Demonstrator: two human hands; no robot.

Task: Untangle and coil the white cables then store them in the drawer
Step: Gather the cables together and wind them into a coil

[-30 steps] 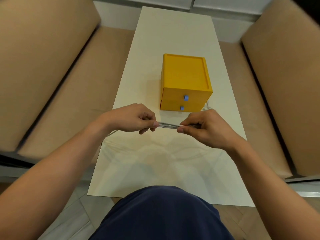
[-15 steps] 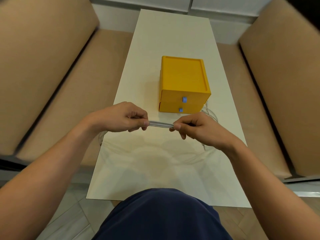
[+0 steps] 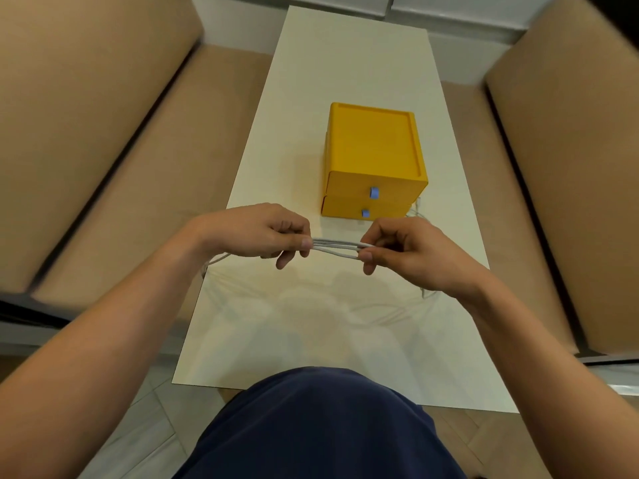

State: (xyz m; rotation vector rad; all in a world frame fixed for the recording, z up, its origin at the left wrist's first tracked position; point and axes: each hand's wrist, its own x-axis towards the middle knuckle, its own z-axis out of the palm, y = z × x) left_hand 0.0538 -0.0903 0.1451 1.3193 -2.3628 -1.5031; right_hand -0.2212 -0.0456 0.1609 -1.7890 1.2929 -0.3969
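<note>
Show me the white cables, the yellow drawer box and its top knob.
white cables (image 3: 339,243), head view, taut middle stretch.
yellow drawer box (image 3: 373,143), head view, top face.
top knob (image 3: 373,192), head view, front face.

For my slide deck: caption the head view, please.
Left hand and right hand pinch white cables between them, before closed yellow drawers on a table.

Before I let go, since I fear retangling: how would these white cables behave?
Probably floppy: past the left hand and right hand, the white cables droop in loose loops onto the table. Likely light, since fingertip pinches alone hold the strands up. Released, they would probably spread rather than stay bundled.
</note>
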